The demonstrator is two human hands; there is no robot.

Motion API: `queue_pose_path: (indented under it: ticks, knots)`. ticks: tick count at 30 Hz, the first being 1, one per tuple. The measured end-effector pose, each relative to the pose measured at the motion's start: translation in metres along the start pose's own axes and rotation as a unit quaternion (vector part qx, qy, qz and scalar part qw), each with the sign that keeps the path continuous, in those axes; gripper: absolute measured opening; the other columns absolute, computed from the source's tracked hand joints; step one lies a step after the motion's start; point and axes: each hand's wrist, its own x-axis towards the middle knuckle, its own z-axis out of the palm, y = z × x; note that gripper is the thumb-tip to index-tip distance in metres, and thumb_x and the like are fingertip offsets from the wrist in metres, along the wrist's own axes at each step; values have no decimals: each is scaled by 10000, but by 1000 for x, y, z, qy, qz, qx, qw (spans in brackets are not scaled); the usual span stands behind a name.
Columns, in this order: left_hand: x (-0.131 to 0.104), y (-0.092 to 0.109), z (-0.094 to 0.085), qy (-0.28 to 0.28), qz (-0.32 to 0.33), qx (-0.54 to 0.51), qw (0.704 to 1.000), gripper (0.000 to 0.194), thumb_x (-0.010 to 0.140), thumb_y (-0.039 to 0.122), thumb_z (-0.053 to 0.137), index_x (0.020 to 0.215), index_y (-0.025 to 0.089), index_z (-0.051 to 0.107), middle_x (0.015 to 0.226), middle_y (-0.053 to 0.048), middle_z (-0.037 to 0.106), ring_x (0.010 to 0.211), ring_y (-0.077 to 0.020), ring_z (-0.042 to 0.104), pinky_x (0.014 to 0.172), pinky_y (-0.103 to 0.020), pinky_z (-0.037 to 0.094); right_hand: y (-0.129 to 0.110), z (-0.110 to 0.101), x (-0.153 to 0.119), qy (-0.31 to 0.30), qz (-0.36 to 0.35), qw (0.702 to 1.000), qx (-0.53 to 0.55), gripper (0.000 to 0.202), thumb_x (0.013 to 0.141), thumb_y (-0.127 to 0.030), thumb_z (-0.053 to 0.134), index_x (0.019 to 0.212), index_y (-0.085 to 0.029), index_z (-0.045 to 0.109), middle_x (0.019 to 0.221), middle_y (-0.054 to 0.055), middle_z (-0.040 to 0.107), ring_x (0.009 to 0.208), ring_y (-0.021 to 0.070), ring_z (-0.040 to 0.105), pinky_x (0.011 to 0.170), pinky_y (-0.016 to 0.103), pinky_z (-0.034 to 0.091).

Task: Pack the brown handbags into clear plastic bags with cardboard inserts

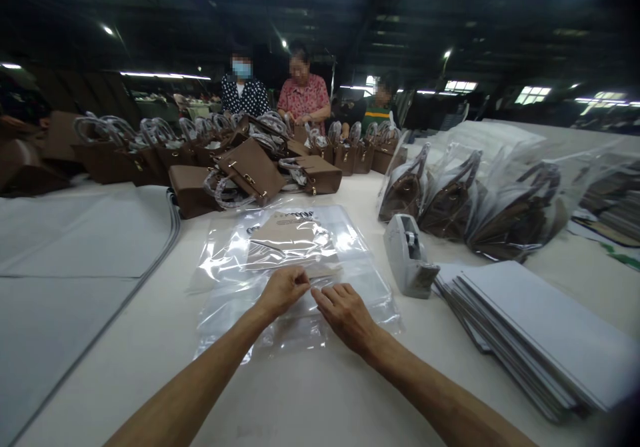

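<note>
Clear plastic bags point(230, 307) lie flat in a stack on the white table point(310, 400), with a brown paper-like piece point(293, 240) under or inside the shiny film. Over the near part of the plastic, my left hand point(285, 290) has its fingers pinched together at the film's edge; what lies between them is too small to make out. My right hand point(345, 310) is just beside it, fingers curled and close together on the plastic, its fingertips near those of my left hand. Whether it grips the film is unclear.
Brown handbags point(253, 170) with wrapped handles crowd the table's far side. A tape dispenser point(410, 257) stands right, before plastic-covered bags point(453, 197). Stacked boards point(540, 327) lie at the near right, large grey-white sheets point(75, 254) at left. Several people point(305, 94) are beyond the handbags.
</note>
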Motion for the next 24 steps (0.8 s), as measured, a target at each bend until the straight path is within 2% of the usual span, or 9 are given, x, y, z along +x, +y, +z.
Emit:
queue_pose_path:
  ticks: [3, 7, 9, 12, 13, 17, 20, 22, 24]
  knots:
    - [1, -2, 2, 4, -15, -10, 1000, 147, 675, 233, 580, 565, 165, 510, 531, 48, 490, 521, -104, 446, 496, -206, 339, 2, 3, -2, 5, 39, 999, -15, 261, 878, -169, 415, 1120, -178, 514, 782, 46, 540, 707, 170, 445, 654, 325, 328]
    - [3, 0, -1, 34, -25, -12, 999, 205, 680, 282, 590, 554, 170, 473, 529, 52, 469, 517, -101, 433, 500, -207, 340, 6, 3, -4, -3, 53, 998, -28, 141, 851, -165, 461, 764, -177, 571, 714, 44, 515, 691, 174, 435, 650, 326, 318]
    - [4, 2, -5, 73, -33, -7, 997, 185, 723, 284, 545, 594, 175, 469, 557, 47, 474, 542, -107, 446, 530, -215, 356, 6, 4, -9, -13, 38, 999, -27, 152, 830, -146, 488, 701, -173, 565, 752, 49, 542, 730, 176, 455, 699, 333, 333]
    - [6, 5, -8, 120, -33, 1, 992, 156, 772, 280, 490, 654, 185, 457, 602, 38, 491, 575, -114, 471, 565, -225, 371, 1, 2, -15, -36, 34, 999, -23, 140, 795, -86, 493, 710, -148, 586, 980, 93, 577, 934, 213, 478, 839, 372, 323]
    - [7, 7, -8, 126, -27, 5, 992, 149, 780, 279, 486, 667, 188, 454, 615, 35, 498, 584, -116, 479, 572, -227, 374, -1, 1, -14, -49, 40, 998, -19, 137, 781, -72, 495, 708, -143, 587, 997, 101, 579, 970, 223, 479, 856, 374, 321]
    - [5, 14, -5, 127, 9, 29, 991, 114, 796, 257, 479, 702, 198, 454, 661, 23, 519, 614, -129, 498, 594, -240, 384, -10, -6, 14, -107, 112, 988, -10, 167, 764, -47, 451, 787, -144, 584, 738, 85, 595, 741, 207, 549, 712, 360, 384]
    - [2, 19, -5, 133, 35, 53, 989, 100, 802, 233, 467, 708, 200, 449, 670, 14, 521, 615, -138, 508, 589, -249, 392, -14, -3, 47, -140, 168, 976, -8, 220, 773, -48, 420, 890, -100, 599, 746, 139, 615, 716, 243, 576, 669, 391, 402]
    - [0, 20, -7, 146, 51, 67, 986, 109, 812, 227, 450, 706, 202, 440, 673, 8, 518, 619, -143, 512, 583, -252, 397, -12, 4, 64, -167, 172, 971, 8, 198, 759, -102, 488, 909, -83, 615, 791, 170, 631, 767, 271, 592, 673, 398, 421]
    - [0, 20, -9, 168, 64, 77, 981, 121, 831, 231, 425, 713, 203, 433, 679, 3, 511, 628, -146, 510, 587, -256, 401, -6, 12, 73, -189, 163, 968, 34, 359, 695, -245, 616, 1020, -92, 598, 927, 192, 628, 847, 302, 589, 675, 402, 439]
